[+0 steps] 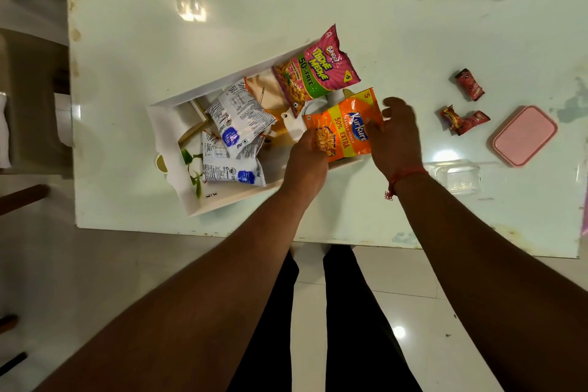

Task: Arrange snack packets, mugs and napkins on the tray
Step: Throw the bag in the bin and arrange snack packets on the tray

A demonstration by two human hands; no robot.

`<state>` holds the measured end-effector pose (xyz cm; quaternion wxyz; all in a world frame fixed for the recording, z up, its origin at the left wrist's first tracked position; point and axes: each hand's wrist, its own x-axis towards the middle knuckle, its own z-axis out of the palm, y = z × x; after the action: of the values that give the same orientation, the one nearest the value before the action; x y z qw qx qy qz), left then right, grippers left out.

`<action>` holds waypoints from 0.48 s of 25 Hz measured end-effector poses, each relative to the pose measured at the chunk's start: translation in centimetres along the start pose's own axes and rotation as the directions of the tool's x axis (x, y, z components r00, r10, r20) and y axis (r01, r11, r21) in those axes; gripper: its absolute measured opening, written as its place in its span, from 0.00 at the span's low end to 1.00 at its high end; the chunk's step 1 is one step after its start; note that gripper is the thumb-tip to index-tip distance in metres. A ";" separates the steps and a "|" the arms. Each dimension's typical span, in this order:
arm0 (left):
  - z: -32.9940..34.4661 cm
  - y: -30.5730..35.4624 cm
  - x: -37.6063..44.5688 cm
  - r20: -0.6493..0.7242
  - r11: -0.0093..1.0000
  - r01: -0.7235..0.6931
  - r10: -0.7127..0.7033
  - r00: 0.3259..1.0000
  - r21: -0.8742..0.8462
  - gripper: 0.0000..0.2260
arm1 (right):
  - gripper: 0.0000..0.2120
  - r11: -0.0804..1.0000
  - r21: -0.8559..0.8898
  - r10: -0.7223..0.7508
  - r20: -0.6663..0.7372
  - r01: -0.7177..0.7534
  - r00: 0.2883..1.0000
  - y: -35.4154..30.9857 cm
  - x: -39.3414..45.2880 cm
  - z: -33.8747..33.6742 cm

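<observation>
A white rectangular tray (165,124) lies at an angle on the table. Inside it are two white-and-blue packets (237,116), a beige napkin (264,89) and a white mug (294,124), partly covered. A pink Bingo snack packet (315,70) leans over the tray's far right corner. Both hands hold an orange Kurkure packet (345,127) above the tray's right end: my left hand (307,159) grips its lower left edge, and my right hand (397,137) pinches its right edge.
The pale glossy table (381,25) carries two small red wrappers (469,84) (463,121), a pink lid (525,135) and a clear plastic box (458,177) to the right of the tray. A chair stands at the left; tiled floor lies below.
</observation>
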<state>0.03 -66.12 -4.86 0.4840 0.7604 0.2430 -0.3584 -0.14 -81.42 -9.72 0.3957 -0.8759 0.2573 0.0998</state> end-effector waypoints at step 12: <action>-10.2 -3.8 -0.3 -0.631 0.900 -0.341 0.102 0.769 -0.270 0.14 | 0.29 0.738 -0.376 -0.480 0.291 0.560 0.828 -9.9 -7.3 9.2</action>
<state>0.25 -55.24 -3.94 0.5547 0.7528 0.3540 0.0154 -0.77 -66.40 -6.72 0.2173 -0.9669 -0.0642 0.1175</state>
